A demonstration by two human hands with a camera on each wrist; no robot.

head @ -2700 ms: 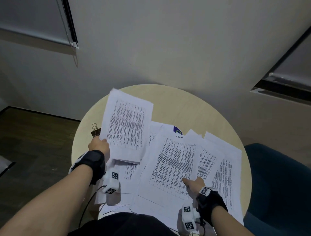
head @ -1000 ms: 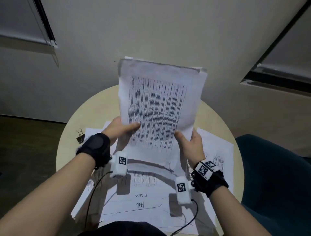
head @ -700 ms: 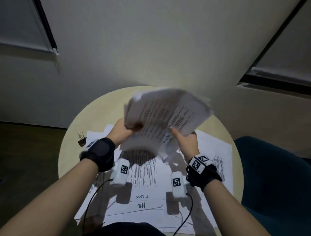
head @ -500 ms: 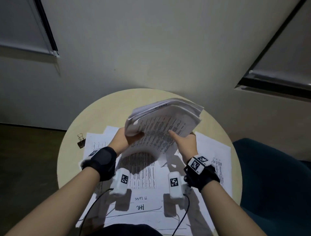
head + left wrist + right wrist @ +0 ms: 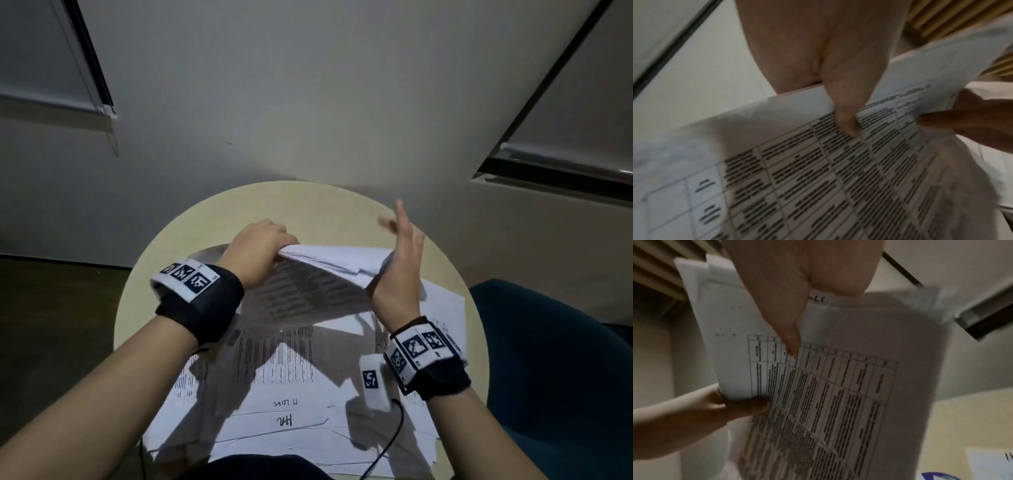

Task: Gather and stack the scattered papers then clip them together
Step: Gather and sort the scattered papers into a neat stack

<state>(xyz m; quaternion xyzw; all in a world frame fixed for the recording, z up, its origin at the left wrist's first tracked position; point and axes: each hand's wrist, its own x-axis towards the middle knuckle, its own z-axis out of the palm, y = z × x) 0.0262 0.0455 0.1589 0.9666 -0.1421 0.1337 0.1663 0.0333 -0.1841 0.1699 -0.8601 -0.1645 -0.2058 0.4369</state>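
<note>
A stack of printed papers (image 5: 308, 291) is held on edge above the round table, its table-printed face toward me. My left hand (image 5: 270, 246) grips its upper left edge; in the left wrist view the thumb lies on the printed face (image 5: 818, 178) and the fingers are hidden behind. My right hand (image 5: 400, 246) stands flat against the stack's right end, fingers straight and blurred. In the right wrist view its thumb (image 5: 789, 337) rests on the front sheet (image 5: 838, 386). More loose papers (image 5: 308, 401) lie spread on the table below. No clip is in sight.
The beige round table (image 5: 308, 202) stands close to a plain wall. A dark blue chair (image 5: 555, 359) is at the right. A wrist camera cable (image 5: 390, 442) hangs over the loose papers. Dark floor lies to the left.
The stack has been turned and lowered so that it stands on edge. My left hand shifted to its upper edge. My right hand let go of its grip and went flat against the end.
</note>
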